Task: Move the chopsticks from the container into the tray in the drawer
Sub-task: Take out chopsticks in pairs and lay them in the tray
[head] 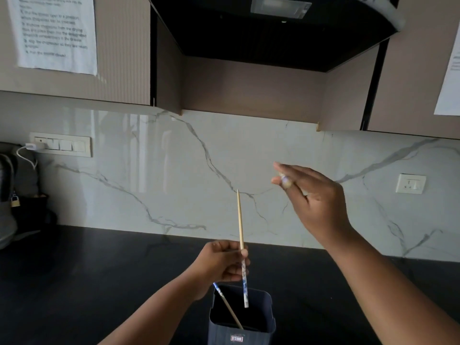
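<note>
A dark blue square container [263, 327] stands on the black counter at the bottom centre. One chopstick [227, 306] leans inside it, blue patterned end up at the left rim. My left hand [221, 261] pinches another chopstick [240, 220] nearly upright just above the container, pale tip up and patterned end hanging into the opening. My right hand [316, 197] is raised higher to the right, fingers stretched. A small pale and bluish end [285, 181] shows pinched at its thumb; it looks like a chopstick seen end-on. The drawer and tray are out of view.
The black counter [99, 282] runs along a marble backsplash. A dark bag [15, 202] sits at the far left under a switch panel [62, 145] with a plugged charger. A range hood [273, 26] and wall cabinets hang overhead. A socket [410, 183] is at the right.
</note>
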{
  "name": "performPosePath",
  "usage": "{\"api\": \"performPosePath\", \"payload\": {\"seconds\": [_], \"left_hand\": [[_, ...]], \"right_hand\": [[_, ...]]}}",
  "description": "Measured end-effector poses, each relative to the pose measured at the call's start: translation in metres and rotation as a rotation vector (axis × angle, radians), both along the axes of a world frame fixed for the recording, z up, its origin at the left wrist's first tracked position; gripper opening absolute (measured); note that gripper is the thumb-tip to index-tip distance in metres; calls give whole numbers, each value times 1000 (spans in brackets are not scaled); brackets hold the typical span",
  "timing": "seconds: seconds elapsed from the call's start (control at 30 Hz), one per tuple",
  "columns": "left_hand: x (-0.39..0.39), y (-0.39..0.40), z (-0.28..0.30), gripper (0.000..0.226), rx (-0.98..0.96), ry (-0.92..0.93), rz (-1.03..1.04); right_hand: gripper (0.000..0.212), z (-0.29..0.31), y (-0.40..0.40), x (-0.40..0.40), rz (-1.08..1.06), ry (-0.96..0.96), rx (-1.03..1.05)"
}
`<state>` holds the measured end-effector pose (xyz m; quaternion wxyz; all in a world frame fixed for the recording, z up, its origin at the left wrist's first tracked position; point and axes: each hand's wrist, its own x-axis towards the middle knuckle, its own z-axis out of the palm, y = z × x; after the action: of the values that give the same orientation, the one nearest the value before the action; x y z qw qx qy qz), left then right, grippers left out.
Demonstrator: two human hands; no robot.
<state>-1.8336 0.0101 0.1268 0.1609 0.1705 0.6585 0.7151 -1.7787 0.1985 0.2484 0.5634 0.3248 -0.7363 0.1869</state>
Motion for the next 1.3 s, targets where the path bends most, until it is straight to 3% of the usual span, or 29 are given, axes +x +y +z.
{"api": "performPosePath", "payload": {"seconds": [0.13, 0.27, 0.33, 0.53, 0.7, 0.93, 1.07, 1.13, 1.23, 1.3], "left_hand": [[1, -4, 18, 9, 120, -54, -58], [0, -10, 26, 21, 152, -67, -130], [1, -12, 27, 30, 123, -72, -152], [4, -12, 24, 29, 87, -133, -201], [8, -9, 26, 15, 70, -178, -241], [8, -9, 20, 12, 58, -222, -227], [7, -7, 15, 14, 56, -149, -137], [5, -7, 13, 19, 57, -125, -93], [3, -9, 11, 19, 51, -97, -45], [3, -9, 9, 11, 14, -71, -29]], "right_hand": [[25, -19, 1, -6, -188, 219, 526], [29, -63, 15, -19, -199, 140, 766], [29, -76, 21, -22, -200, 133, 785], [28, -90, 20, -22, -171, 155, 739], [29, -96, 11, -20, -160, 207, 704], [32, -105, 11, -22, -181, 149, 699], [36, -107, 10, -23, -142, -19, 619], [47, -107, 8, -22, -144, -204, 530], [55, -104, -2, -16, -80, -677, 108], [38, -98, -12, -15, 37, -960, -278]]}}
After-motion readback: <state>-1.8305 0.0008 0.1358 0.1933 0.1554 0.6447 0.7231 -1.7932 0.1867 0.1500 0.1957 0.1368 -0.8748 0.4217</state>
